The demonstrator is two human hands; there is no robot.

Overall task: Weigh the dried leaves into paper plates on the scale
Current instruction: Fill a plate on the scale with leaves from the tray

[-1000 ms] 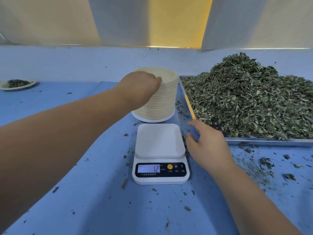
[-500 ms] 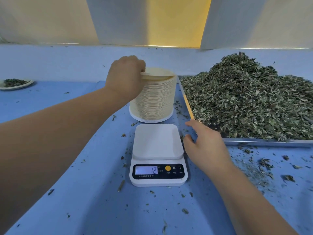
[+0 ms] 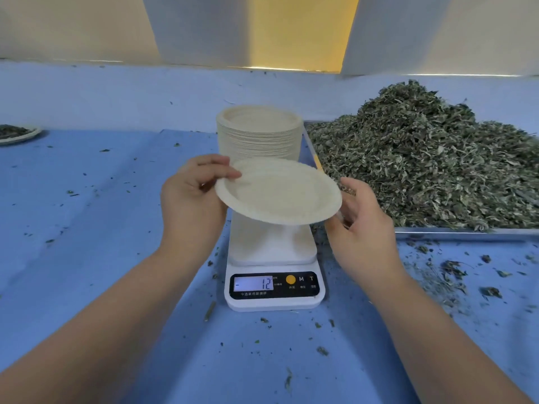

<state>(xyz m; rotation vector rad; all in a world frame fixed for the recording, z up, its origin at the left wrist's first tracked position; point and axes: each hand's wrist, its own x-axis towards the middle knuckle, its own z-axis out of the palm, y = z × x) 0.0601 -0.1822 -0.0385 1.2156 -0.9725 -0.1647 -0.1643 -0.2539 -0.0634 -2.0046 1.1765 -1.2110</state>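
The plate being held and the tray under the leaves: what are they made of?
The plate looks like pressed paper or pulp: matte, off-white, faintly grainy, with a crimped rim. The tray seems to be metal, perhaps steel or aluminium: its edge is grey and shiny.

Soft, even light fills the scene, bright but not harsh. A warm yellow glow shows between the pale hanging panels (image 3: 300, 30) at the back, with a thin bright strip along their lower edge. The round off-white paper plate (image 3: 280, 193) throws a faint, diffuse shadow on the white digital kitchen scale (image 3: 274, 301), whose backlit display reads clearly. Wide-angle distortion bows the blue table covering (image 3: 87, 228) and stretches the bare forearms (image 3: 87, 330) at the bottom corners. Fine detail is slightly soft.
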